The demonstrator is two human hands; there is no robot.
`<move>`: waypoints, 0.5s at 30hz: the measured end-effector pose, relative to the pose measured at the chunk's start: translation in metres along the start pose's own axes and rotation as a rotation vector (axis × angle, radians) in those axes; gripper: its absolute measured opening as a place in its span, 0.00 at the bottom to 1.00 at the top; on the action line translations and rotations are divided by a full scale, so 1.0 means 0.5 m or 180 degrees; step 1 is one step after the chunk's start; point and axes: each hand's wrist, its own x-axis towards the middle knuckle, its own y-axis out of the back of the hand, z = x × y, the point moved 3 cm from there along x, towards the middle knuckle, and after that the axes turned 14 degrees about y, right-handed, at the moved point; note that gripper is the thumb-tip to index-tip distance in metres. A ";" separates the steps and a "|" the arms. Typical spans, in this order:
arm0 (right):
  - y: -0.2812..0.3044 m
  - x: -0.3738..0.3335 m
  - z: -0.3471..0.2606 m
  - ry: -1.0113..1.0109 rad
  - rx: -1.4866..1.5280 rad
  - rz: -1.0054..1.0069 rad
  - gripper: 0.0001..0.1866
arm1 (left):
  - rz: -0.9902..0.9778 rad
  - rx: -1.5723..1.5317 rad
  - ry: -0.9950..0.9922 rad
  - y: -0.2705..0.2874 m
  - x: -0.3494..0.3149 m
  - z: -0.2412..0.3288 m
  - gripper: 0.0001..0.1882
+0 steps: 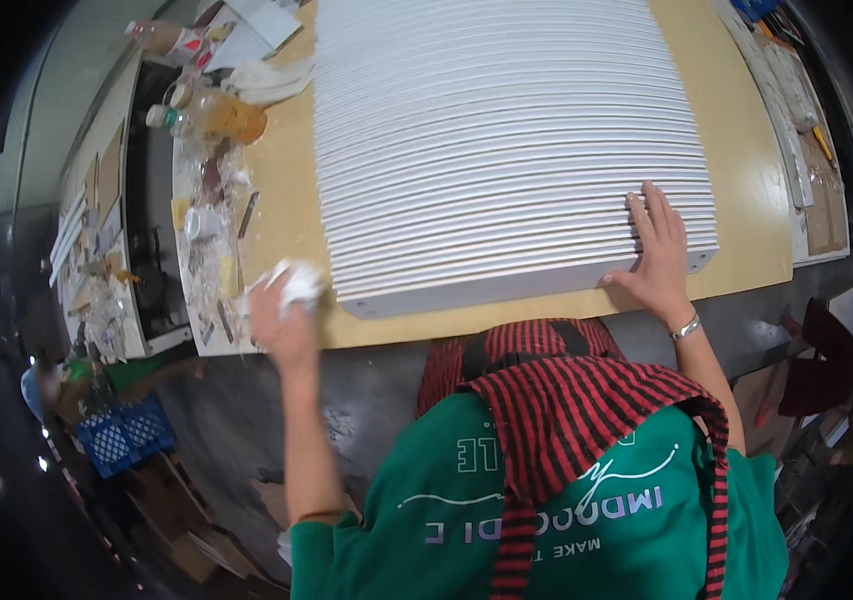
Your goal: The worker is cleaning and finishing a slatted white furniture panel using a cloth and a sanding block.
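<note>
White ribbed panel (506, 140) lies flat on the table (746, 230), which has a light wooden top, and it covers most of this top. The near edge of the panel is just beside the front edge of the table. The right hand (658, 255) rests on the near right corner of the panel, palm down, with the fingers spread and flat on the ridges; it grips nothing. A metal bracelet (686, 327) sits on the right wrist. The left hand (281, 315) is closed around a crumpled white cloth (296, 283), just beside the near left corner of the panel, above the table edge. I cannot tell if the cloth touches the panel. Further left on the table there is a plastic bottle (211, 118) with orange liquid, lying on its side among small scraps and tools. A blue crate (126, 435) stands on the floor at the left, well apart from the hands.
</note>
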 end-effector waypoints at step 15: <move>0.008 0.005 -0.012 0.0183 -0.0175 0.0079 0.63 | 0.0917 0.0411 0.0151 0.031 0.035 -0.060 0.20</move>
